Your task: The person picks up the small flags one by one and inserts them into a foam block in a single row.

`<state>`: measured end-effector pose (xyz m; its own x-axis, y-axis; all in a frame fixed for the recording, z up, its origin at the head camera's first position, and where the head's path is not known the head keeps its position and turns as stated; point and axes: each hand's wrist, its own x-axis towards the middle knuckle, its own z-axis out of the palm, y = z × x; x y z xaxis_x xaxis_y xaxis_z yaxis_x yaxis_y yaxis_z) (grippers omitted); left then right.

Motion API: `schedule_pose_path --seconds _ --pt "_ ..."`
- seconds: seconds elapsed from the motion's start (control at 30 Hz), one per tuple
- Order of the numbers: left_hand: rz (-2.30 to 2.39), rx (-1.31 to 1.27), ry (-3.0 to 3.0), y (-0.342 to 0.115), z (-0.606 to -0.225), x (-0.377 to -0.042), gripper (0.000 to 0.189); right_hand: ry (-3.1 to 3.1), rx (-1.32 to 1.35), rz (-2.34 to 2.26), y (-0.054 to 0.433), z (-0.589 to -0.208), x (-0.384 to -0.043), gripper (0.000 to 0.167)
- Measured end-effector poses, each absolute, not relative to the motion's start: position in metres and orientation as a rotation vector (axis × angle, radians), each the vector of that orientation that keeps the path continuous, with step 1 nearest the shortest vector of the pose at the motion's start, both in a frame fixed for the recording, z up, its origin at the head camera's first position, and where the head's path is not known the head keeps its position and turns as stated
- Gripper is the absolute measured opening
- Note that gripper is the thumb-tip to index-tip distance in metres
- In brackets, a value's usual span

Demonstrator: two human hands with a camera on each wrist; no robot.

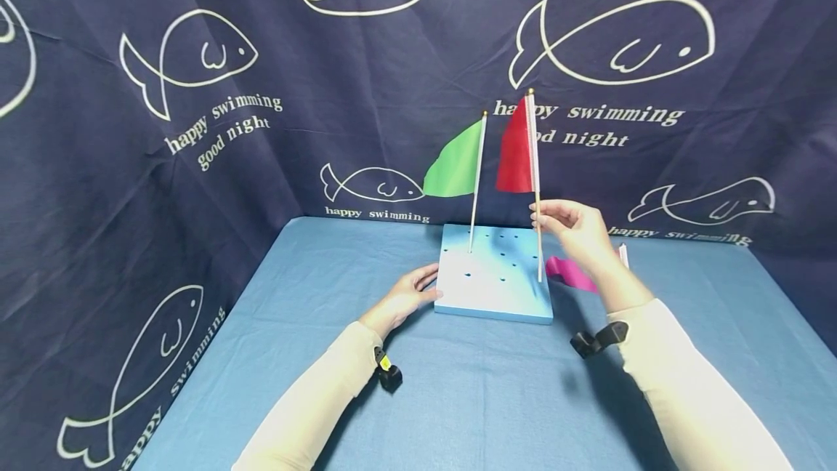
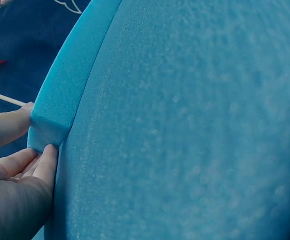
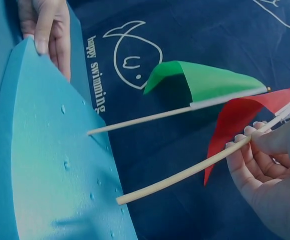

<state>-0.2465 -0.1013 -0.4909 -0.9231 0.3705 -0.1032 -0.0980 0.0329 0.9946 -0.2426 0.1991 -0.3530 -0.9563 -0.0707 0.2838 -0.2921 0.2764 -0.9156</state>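
Observation:
A light blue board [image 1: 490,296] with several small holes lies on the table. A green flag [image 1: 454,166] stands on its pole in the board's left part, leaning slightly. My left hand [image 1: 407,298] holds the board's front left corner; in the left wrist view its fingertips [image 2: 48,152] press the corner. My right hand [image 1: 578,231] pinches the wooden pole [image 3: 179,176] of a red flag [image 1: 516,151] between thumb and fingers. That pole is near upright, its lower end over the board's right side, and I cannot tell whether it touches the surface.
A magenta flag [image 1: 572,273] lies on the table right of the board, partly hidden behind the right forearm. Blue cloth covers the table [image 1: 314,267]. A dark curtain [image 1: 366,93] with white fish drawings hangs behind and at the left.

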Motion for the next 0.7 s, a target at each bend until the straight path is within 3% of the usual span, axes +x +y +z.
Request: schedule_pose_path --seconds 0.7 --pt "1.938 0.286 2.008 -0.102 -0.494 -0.250 0.063 -2.144 0.434 2.009 0.171 -0.364 -0.263 0.031"
